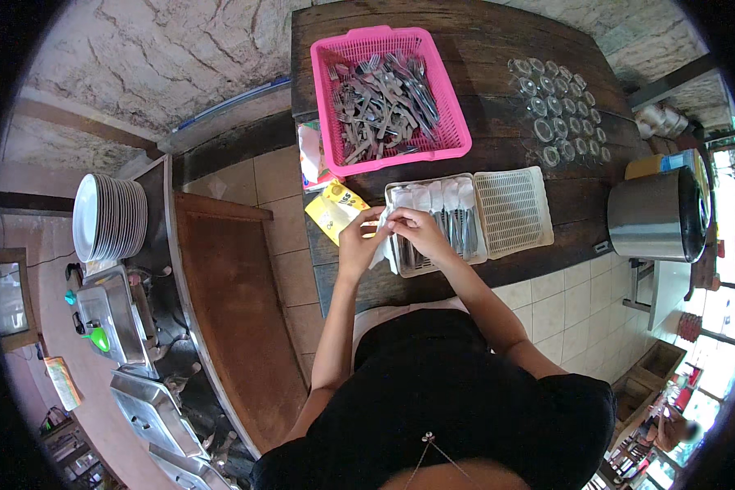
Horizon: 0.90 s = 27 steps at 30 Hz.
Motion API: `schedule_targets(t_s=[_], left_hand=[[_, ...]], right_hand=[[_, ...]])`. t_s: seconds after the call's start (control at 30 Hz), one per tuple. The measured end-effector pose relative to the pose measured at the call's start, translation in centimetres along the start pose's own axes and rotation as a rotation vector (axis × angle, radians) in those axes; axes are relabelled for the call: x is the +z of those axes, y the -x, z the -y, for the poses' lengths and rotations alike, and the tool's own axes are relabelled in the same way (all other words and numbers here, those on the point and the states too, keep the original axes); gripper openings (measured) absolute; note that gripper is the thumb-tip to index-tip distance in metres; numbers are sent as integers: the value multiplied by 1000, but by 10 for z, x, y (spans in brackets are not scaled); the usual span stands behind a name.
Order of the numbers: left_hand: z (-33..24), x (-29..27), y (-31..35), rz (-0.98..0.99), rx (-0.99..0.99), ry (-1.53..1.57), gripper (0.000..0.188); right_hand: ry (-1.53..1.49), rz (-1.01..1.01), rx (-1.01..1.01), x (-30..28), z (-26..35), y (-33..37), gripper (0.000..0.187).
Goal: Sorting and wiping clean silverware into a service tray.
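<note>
Just left of a cream plastic basket (480, 245), my left hand (359, 243) pinches a white paper napkin (385, 260). My right hand (417, 232) meets it with fingers closed on the same napkin. Whether cutlery lies inside the napkin, I cannot tell. Several sets of cutlery (464, 231) lie side by side in the cream basket, their upper ends wrapped in white napkins. Beyond it, a large pink basket (457, 151) holds a heap of loose forks, spoons and knives (384, 106). A yellow packet (335, 214) lies by my left hand.
A second cream basket (513, 211) adjoins the first on the dark wooden table (498, 49). Rows of glasses (559, 106) stand far right, near a steel pot (655, 214). At left, a counter carries stacked white plates (110, 219) and steel trays (151, 408).
</note>
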<state>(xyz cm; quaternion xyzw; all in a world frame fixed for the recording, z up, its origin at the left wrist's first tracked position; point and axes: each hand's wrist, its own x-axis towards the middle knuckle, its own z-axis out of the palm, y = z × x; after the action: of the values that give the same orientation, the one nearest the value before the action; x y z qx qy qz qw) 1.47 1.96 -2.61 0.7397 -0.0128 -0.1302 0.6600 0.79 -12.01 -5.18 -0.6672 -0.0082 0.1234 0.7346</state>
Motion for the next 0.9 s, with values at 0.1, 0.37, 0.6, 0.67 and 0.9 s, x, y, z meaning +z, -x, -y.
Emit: schedule_targets(t_s=[0.1,0.37,0.6,0.67,0.9], left_hand=[[13,-4,-3,21,-28,0,27],[30,-31,-9,-184,-3,0,13],[7,-41,-13,-197,-47,32,16],[15,-44,-18,-245,-30,132,16],[33,-31,-28,-578,25,275,22]], right_hand=[[-81,22,37,-5,6,1,10],[170,-74,26,-41,5,-2,10],[268,-10,71,-64,14,0,8],[287,5,199,-66,18,0,8],[236,10,148,-50,39,3,8]])
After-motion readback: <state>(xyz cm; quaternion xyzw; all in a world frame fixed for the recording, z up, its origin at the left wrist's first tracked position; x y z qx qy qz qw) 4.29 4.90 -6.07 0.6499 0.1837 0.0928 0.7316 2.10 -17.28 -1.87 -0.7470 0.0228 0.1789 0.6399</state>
